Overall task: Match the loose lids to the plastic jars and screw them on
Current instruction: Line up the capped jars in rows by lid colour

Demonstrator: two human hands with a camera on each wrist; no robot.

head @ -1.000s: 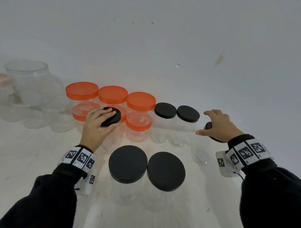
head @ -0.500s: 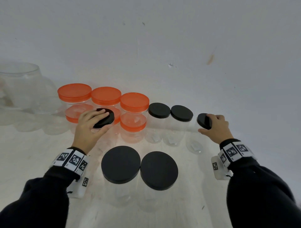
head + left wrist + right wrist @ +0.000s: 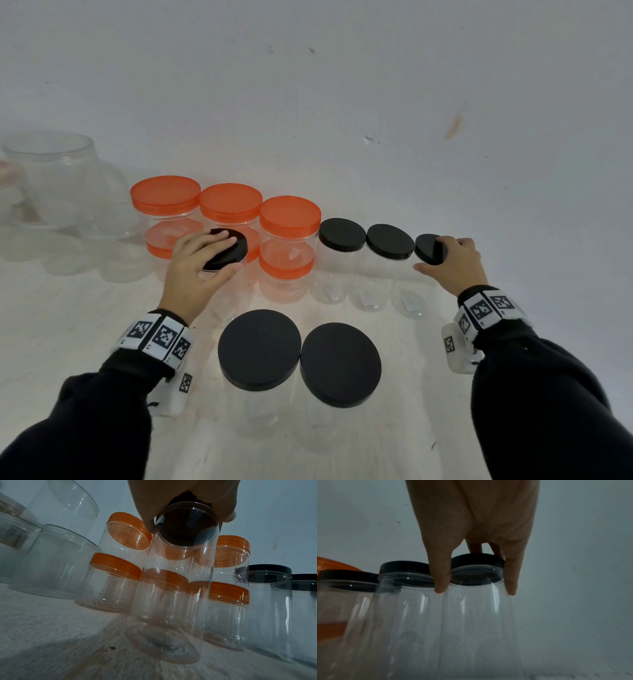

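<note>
My left hand [image 3: 202,260] grips a black lid [image 3: 227,249] from above on a tall clear jar [image 3: 171,595] in front of the orange-lidded jars. In the left wrist view the jar leans and the lid [image 3: 187,524] sits on its mouth. My right hand [image 3: 448,263] grips another black lid [image 3: 428,248] on the rightmost clear jar [image 3: 479,622] of the back row. Its thumb and fingers [image 3: 441,574] reach down past the lid's rim [image 3: 476,559] onto the jar's neck.
Orange-lidded jars [image 3: 226,202] stand in two stacked rows at the back. Two black-lidded jars [image 3: 342,233] sit beside my right hand, two wider ones [image 3: 259,349] near me. Lidless clear jars [image 3: 58,178] crowd the far left. A white wall rises behind the table [image 3: 68,325].
My right hand has brought its black lid left and forward onto the rightmost jar and closed over it. My left hand has stayed on its lid with little shift.
</note>
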